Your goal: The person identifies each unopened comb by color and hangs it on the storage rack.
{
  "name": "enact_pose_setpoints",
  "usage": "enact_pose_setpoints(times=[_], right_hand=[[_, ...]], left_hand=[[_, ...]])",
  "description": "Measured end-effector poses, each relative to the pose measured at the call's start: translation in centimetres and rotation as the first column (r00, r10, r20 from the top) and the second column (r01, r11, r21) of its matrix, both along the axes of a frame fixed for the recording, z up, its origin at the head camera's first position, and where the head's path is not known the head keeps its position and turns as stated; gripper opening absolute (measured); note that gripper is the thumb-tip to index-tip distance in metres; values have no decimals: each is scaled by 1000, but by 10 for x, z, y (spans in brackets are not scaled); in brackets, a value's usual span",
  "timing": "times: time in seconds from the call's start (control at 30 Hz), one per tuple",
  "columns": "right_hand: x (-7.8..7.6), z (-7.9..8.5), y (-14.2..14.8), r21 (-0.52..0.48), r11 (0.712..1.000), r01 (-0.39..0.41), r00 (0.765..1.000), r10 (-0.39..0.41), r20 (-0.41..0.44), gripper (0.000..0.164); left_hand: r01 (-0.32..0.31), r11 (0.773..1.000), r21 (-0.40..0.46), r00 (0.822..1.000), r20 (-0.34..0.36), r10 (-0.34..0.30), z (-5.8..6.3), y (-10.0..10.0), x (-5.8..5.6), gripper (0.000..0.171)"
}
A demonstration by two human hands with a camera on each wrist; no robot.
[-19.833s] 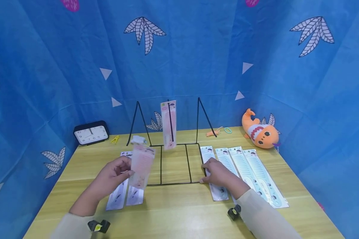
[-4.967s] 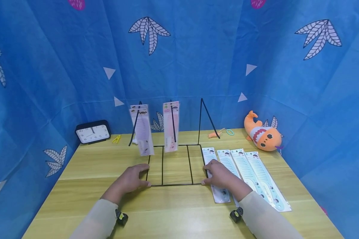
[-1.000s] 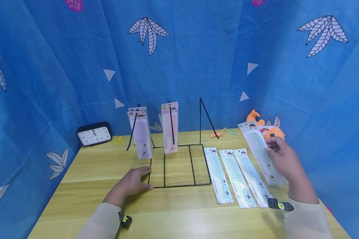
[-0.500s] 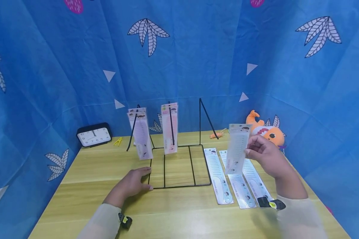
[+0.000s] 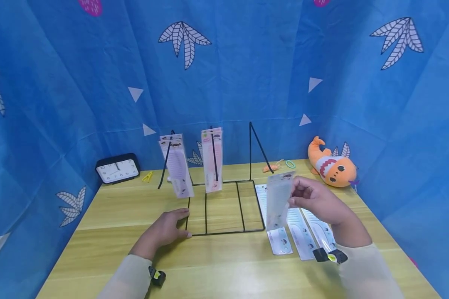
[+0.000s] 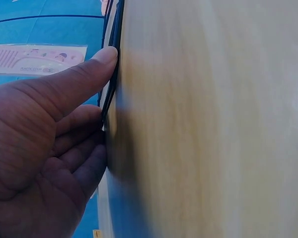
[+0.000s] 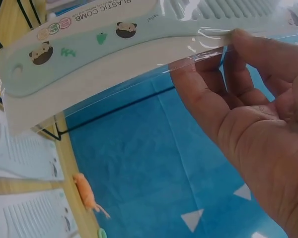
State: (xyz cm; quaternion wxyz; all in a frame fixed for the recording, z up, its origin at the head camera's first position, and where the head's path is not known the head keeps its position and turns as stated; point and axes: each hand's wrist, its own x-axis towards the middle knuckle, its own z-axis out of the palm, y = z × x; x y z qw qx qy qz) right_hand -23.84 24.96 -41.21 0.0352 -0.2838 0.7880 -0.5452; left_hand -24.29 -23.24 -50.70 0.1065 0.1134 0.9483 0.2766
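My right hand (image 5: 318, 201) pinches a packaged pale green plastic comb (image 5: 278, 201) by its edge, raised above the table right of the black wire display rack (image 5: 228, 232). In the right wrist view, thumb and fingers grip the clear wrapper near the comb's teeth. My left hand (image 5: 164, 229) holds the rack's front left corner, thumb and fingers against the wire. Purple packaged combs (image 5: 176, 174) hang on the left hook, pink packaged combs (image 5: 211, 166) on the middle one. The right hook (image 5: 262, 146) carries nothing. More green packaged combs (image 5: 281, 244) lie right of the rack, partly covered by the held one.
An orange shark plush (image 5: 336, 170) sits at the back right, near a small orange toy (image 5: 271, 168) and a green ring (image 5: 290, 164). A black-framed clock (image 5: 117, 169) and a yellow clip (image 5: 147, 176) stand back left. Blue curtain (image 5: 224, 74) surrounds the table.
Purple combs have gone from the table onto the left hook. My right hand left the rack, picked up the rightmost green comb and carried it left. My left hand stays at the rack's corner.
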Motion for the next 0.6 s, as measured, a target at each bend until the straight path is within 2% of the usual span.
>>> enact_pose_setpoints(times=[0.23, 0.4, 0.6], right_hand=[[-3, 2, -14, -31, 999, -37, 999, 38, 20, 9], [-4, 4, -20, -28, 999, -23, 998, 25, 60, 8], [-6, 2, -23, -17, 1000, 0, 998, 1, 68, 9]], left_hand=[[-3, 1000, 0, 1000, 3, 3, 0, 1, 0, 71], [-14, 1000, -8, 1000, 19, 15, 0, 2, -1, 71], [-8, 1000, -16, 1000, 11, 8, 1, 1, -1, 70]])
